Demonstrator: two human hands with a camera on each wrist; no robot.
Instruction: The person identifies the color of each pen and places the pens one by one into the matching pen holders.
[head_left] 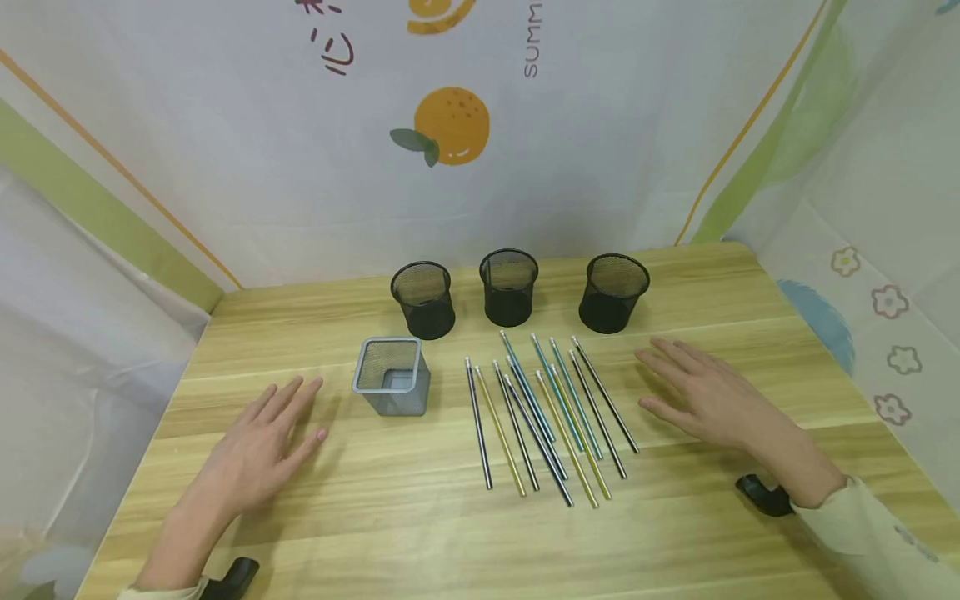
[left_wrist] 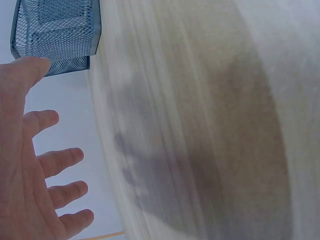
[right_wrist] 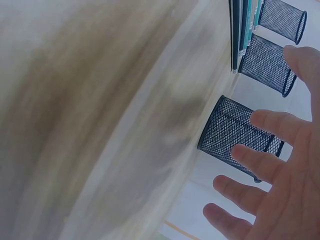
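Presently, your left hand (head_left: 251,457) is raised over the left part of the worktop (head_left: 337,525), its fingers spread and extended; it stands near the grey square mesh holder (head_left: 405,402) but apart from it, the holder upright to its right and slightly farther off. Your right hand (head_left: 708,398) is likewise raised over the right part, fingers spread, thumb nearest to you; it lies just to the right of the pencils (head_left: 567,439), apart from them.

The pencils lie in a loose group at the middle of the worktop, white-tipped ends toward the far side; you have dark, gold, blue and teal ones, some crossing or overlapping; three black round mesh holders (head_left: 508,312) stand upright in a spaced row along the far edge, beyond the pencils; behind them hangs a white cloth (head_left: 585,150) printed with an orange fruit (head_left: 452,125).
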